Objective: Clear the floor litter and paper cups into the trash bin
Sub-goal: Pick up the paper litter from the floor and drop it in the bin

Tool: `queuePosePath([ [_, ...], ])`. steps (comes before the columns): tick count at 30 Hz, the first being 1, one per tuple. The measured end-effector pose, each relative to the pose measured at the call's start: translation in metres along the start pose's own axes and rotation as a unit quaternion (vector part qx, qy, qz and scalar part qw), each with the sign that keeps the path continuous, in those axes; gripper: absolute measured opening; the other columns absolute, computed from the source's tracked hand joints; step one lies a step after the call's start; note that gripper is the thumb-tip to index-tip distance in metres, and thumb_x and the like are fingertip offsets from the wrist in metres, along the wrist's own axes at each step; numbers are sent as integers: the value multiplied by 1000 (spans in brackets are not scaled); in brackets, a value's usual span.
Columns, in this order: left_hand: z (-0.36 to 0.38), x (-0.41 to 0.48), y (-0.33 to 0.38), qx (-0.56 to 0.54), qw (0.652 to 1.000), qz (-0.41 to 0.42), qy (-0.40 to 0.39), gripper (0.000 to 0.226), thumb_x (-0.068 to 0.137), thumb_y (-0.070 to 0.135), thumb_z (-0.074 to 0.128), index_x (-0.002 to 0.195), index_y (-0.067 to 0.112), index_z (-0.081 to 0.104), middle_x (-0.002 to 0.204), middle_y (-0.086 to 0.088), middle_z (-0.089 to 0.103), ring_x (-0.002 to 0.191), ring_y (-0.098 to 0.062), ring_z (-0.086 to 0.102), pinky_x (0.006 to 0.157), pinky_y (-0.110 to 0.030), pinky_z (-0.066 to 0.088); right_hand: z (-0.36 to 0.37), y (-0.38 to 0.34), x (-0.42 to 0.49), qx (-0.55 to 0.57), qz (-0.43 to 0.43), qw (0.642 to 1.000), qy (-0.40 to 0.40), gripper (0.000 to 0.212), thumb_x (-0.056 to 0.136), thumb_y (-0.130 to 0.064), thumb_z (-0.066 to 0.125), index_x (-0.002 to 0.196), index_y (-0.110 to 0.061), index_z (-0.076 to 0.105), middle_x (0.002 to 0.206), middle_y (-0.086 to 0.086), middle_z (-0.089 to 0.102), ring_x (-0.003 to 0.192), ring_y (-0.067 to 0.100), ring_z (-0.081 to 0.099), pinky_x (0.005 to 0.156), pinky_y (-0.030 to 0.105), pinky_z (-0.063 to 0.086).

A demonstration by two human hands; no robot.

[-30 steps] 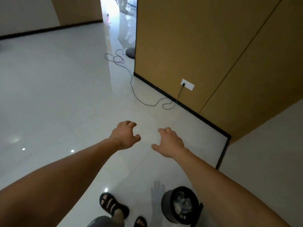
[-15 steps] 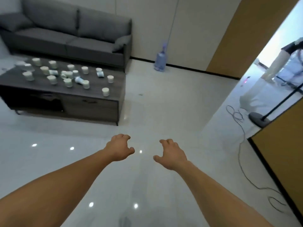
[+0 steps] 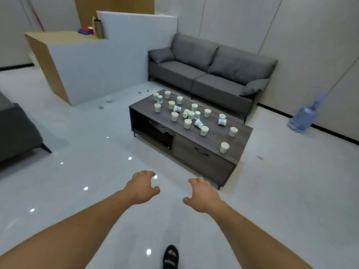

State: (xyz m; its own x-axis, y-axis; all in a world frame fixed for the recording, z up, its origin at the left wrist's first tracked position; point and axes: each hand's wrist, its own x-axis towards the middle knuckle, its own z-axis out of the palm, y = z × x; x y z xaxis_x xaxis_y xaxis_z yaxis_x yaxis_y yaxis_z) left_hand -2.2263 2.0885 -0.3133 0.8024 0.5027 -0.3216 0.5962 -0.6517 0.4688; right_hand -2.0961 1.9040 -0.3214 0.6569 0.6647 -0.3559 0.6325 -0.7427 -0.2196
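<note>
**A:** Our fingers (image 3: 147, 174) curl loosely on left hand (image 3: 142, 188) and right hand (image 3: 204, 195) alike, gripping nothing, out over the floor (image 3: 77, 136).

**B:** We've turned. A second ago the trash bin, crumpled litter inside, stood at our feet. Now it's out of sight and the coffee table (image 3: 202, 160) faces us.

**A:** So collecting comes next, we judge. Paper cups (image 3: 191, 114) crowd its top, most upright, a few tipped; their contents we cannot tell. Floor litter (image 3: 109, 100) lies beyond, near the counter (image 3: 77, 65).

cups (image 3: 191, 114) all over the coffee table (image 3: 204, 158); sofa (image 3: 209, 74) right behind it; floor litter (image 3: 108, 100) off to the left; water jug (image 3: 303, 119) far right by the wall
</note>
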Motion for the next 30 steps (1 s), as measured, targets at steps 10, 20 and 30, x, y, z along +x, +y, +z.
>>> queuePosePath([
  [10, -130, 141, -74, -39, 987, -116, 103, 65, 89, 40, 55, 146, 18, 33, 151, -2, 32, 139, -22, 27, 109, -34, 31, -89, -117, 225, -49, -155, 987, -5, 68, 88, -45, 57, 146, -18, 32, 142, 7, 36, 127, 29, 39, 98, 40, 43],
  [20, -229, 281, -199, -81, 974, -173, 120, 65, 89, 41, 55, 146, 19, 32, 152, -1, 31, 140, -21, 27, 111, -36, 31, -117, -252, 423, -85, -220, 971, -28, 70, 87, -44, 57, 146, -18, 32, 141, 6, 36, 126, 27, 40, 96, 39, 43],
  [30, -367, 436, -299, -80, 976, -165, 120, 64, 89, 39, 55, 146, 18, 32, 151, -2, 32, 139, -22, 28, 110, -36, 33, -167, -374, 599, -75, -206, 975, -24, 70, 88, -46, 55, 149, -22, 29, 139, 3, 36, 123, 25, 41, 92, 36, 44],
])
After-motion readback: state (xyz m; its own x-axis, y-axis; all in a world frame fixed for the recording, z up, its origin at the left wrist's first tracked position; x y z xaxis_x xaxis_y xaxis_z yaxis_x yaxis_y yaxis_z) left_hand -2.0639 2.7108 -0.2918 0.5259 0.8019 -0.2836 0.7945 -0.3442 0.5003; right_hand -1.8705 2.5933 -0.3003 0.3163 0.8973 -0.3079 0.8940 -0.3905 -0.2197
